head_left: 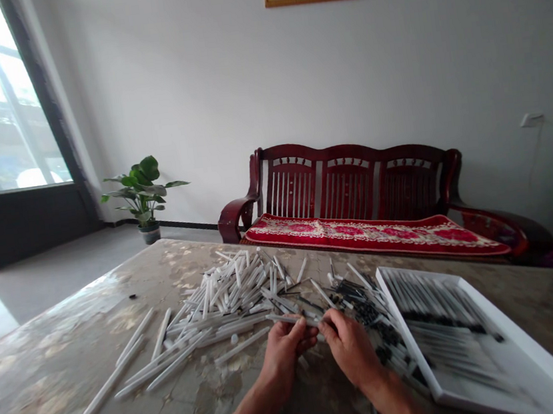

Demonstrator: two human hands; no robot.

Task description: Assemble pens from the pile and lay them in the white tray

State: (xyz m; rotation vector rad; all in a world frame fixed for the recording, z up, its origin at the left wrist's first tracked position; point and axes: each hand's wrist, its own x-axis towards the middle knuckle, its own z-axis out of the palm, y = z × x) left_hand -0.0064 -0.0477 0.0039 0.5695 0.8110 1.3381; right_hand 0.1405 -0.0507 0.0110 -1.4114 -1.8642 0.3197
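Note:
A slim whitish pen barrel [280, 317] lies across the fingers of my left hand [280, 353], which is closed round it. My right hand [349, 347] pinches at the barrel's right end; the exact contact is partly hidden by the fingers. Just beyond both hands spreads a heap of white pen barrels [230, 286]. Small black pen parts [367, 313] are piled close to my right hand, mixed with some pale pieces. To the right stands a shallow white box [414, 344], holding rows of pens with clear-looking bodies and black ends [433, 295].
The stone-patterned table [45, 376] carries everything. Several loose barrels [120, 374] lie to the left, with a small black piece [133, 296] farther back. Past the far edge are a dark red wooden bench [345, 188] and a potted plant [141, 190].

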